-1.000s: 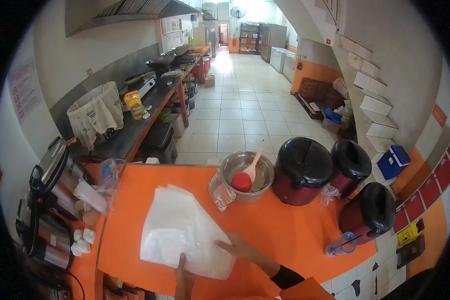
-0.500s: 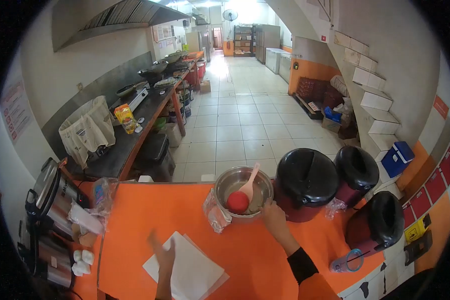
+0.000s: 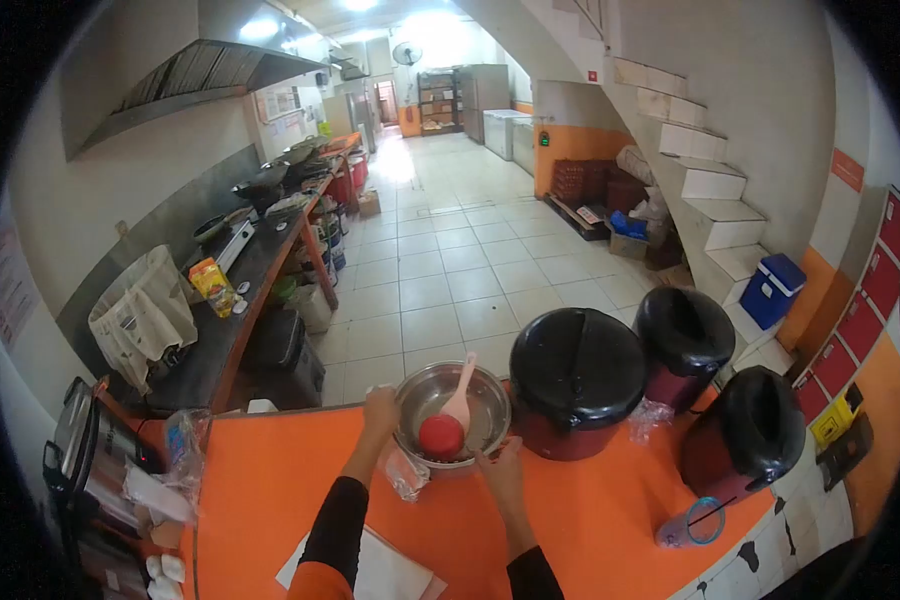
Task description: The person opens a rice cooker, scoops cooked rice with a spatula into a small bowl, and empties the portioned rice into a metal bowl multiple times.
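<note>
A round metal bowl (image 3: 410, 388) stands near the far edge of the orange table. Inside it rest a red cup-like scoop (image 3: 441, 436) and a pale pink rice paddle (image 3: 457, 405), whose handle leans past the far rim. My left hand (image 3: 378, 412) is closed at the bowl's left rim. At the front right rim, my right hand (image 3: 502, 472) grips the edge with its fingers. A crumpled clear plastic bag (image 3: 406, 474) lies against the bowl's front left side. White paper sheets (image 3: 385, 565) lie nearer me, partly covered by my left sleeve.
Large dark red containers with black lids (image 3: 578, 370) stand right of the bowl, the closest beside it. A clear tumbler with a straw (image 3: 690, 524) is at the table's right edge. Cookers (image 3: 95, 440) line the left side. Tiled floor (image 3: 450, 260) lies beyond the table.
My left hand has moved from above the paper sheets up to the bowl's left rim. My right hand stays at the rim. The whole view has shifted, with things lying further left.
</note>
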Demonstrator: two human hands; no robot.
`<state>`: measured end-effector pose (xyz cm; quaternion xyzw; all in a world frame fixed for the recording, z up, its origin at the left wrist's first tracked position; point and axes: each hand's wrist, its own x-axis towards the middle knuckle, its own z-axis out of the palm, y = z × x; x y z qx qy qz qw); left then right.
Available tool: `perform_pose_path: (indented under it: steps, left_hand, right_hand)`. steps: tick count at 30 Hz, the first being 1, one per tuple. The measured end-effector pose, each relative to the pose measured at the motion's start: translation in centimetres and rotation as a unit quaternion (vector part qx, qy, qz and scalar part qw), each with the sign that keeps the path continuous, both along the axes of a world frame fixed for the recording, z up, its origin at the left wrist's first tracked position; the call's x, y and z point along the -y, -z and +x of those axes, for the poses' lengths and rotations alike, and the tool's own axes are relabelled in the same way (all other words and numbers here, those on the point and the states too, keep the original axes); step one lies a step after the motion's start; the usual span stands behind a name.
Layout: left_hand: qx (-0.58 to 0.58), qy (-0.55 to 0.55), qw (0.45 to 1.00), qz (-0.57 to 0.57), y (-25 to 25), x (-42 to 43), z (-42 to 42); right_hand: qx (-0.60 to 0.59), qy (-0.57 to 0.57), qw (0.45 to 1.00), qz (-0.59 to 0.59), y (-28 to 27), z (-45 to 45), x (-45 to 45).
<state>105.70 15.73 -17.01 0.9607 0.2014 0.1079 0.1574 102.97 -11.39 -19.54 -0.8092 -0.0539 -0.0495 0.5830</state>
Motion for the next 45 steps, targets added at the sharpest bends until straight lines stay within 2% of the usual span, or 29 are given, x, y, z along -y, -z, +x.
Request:
perform_pose_path:
  steps: [4,6,7,10,12,14,16,18,19,20,21,22,23,25,26,27,29,31,33,35,36,38,39,41,43,44,45]
  left_hand:
    - [-0.023,0.007,1.0,0.003,-1.9,0.0,-1.1]
    - [-0.017,-0.005,0.999,-0.028,-2.8,-0.2,-1.8]
    - [-0.015,-0.021,0.998,-0.064,-2.9,-0.1,-1.7]
    - [0.056,0.003,0.997,-0.052,-1.9,-2.0,-1.4]
    - [0.078,-0.002,0.996,-0.047,-4.4,-1.2,-2.1]
    - [0.096,0.009,0.995,-0.035,-7.1,-0.6,-3.3]
    - [0.083,0.013,0.996,-0.041,-9.2,-0.1,-5.0]
    - [0.195,0.098,0.971,-0.097,-10.9,0.6,-7.5]
    - [0.19,0.097,0.972,-0.099,-12.1,1.4,-9.7]
    - [0.192,0.091,0.95,-0.228,-14.0,3.5,-12.0]
    - [0.192,0.085,0.912,-0.352,-15.4,5.6,-14.0]
    - [0.172,0.056,0.905,-0.386,-15.5,7.4,-16.3]
    - [0.155,0.029,0.894,-0.42,-14.7,9.3,-18.9]
    - [0.072,0.016,0.887,-0.456,-12.0,12.8,-23.6]
    - [0.053,-0.008,0.87,-0.49,-11.6,16.5,-25.0]
    - [0.076,0.069,0.836,-0.539,-8.4,18.0,-26.7]
    - [0.033,0.036,0.77,-0.637,-5.2,22.4,-28.4]
    - [-0.044,0.083,0.822,-0.562,0.2,24.4,-28.8]
    - [-0.027,0.094,0.76,-0.643,-1.0,28.0,-30.1]
    - [-0.019,0.104,0.726,-0.679,3.1,30.0,-30.8]
    - [-0.003,0.103,0.725,-0.68,6.4,30.7,-31.0]
    - [0.146,0.224,0.864,-0.426,11.6,31.8,-31.3]
    - [0.155,0.224,0.868,-0.415,11.6,32.2,-31.5]
    - [0.111,0.199,0.844,-0.485,11.2,33.0,-31.3]
    - [0.066,0.164,0.812,-0.557,9.8,34.1,-31.1]
    - [0.057,0.151,0.802,-0.575,9.3,34.8,-31.2]
    - [0.05,0.138,0.796,-0.587,8.8,35.4,-31.1]
  right_hand:
    - [-0.052,0.002,0.998,0.025,-0.5,-0.6,-0.3]
    - [-0.017,-0.034,0.998,0.054,0.0,-0.4,-0.4]
    - [-0.021,-0.015,0.998,0.052,1.0,0.0,-0.9]
    - [0.081,-0.001,0.996,0.04,4.8,0.3,-2.1]
    - [0.085,-0.001,0.996,0.021,3.1,0.2,-1.3]
    - [-0.016,-0.062,0.996,0.067,-1.5,-1.3,-0.2]
    - [-0.007,-0.033,0.994,0.106,-2.5,-1.6,-0.3]
    - [-0.001,-0.013,0.99,0.142,-3.9,-2.5,0.8]
    - [-0.031,-0.057,0.983,0.172,-5.2,-3.0,2.0]
    - [-0.057,-0.102,0.972,0.202,-6.5,-3.9,3.4]
    - [-0.058,-0.101,0.972,0.203,-7.6,-5.3,5.1]
    - [-0.041,-0.125,0.973,0.188,-8.7,-6.7,7.2]
    - [-0.021,-0.15,0.973,0.171,-9.5,-7.7,9.5]
    - [-0.056,-0.175,0.965,0.189,-9.5,-10.3,14.3]
    - [-0.063,-0.159,0.978,0.119,-8.7,-11.4,16.6]
    - [-0.071,-0.139,0.987,0.046,-7.6,-12.5,19.0]
    - [-0.093,-0.096,0.989,-0.062,-5.5,-14.8,23.2]
    - [-0.095,-0.038,0.966,-0.238,-4.0,-16.8,26.2]
    - [-0.077,-0.027,0.963,-0.256,-1.7,-17.6,28.8]
    - [-0.168,-0.004,0.915,-0.368,-2.8,-17.5,29.7]
    - [-0.153,-0.01,0.915,-0.372,-2.9,-17.0,30.2]
    - [-0.165,-0.113,0.828,-0.524,-2.2,-15.8,31.0]
    - [-0.157,-0.118,0.825,-0.53,-3.8,-15.1,30.4]
    - [-0.105,-0.234,0.762,-0.595,-8.3,-12.7,28.8]
    - [0.069,-0.183,0.792,-0.578,-14.7,-10.1,24.8]
    - [0.218,-0.144,0.835,-0.485,-14.7,-7.1,23.3]
    - [0.307,-0.131,0.845,-0.418,-18.2,-5.2,20.2]
